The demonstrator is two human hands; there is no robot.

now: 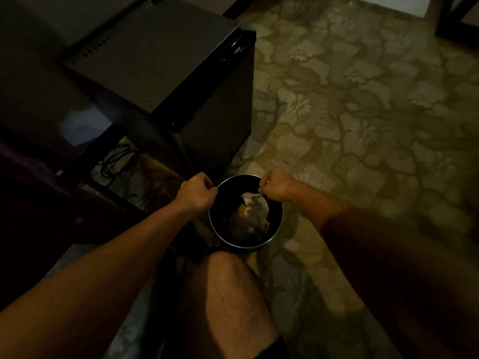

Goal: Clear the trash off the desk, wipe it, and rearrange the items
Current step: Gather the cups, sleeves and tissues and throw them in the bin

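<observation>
A round black waste bin (274, 230) with a thin metal rim stands on the carpet in front of my knee. Crumpled pale paper (255, 207) and darker scraps lie inside it. My left hand (195, 193) grips the bin's rim on its left side, fingers curled. My right hand (276, 186) grips the rim at the upper right, with a ring on one finger. What lies under the paper is too dark to tell.
A black mini fridge (166, 71) stands just behind the bin on the left. Dark furniture (39, 104) fills the left, with cables (114, 159) on the floor beneath it. Patterned carpet (363, 112) spreads to the right. A dark furniture leg (445, 19) sits far right.
</observation>
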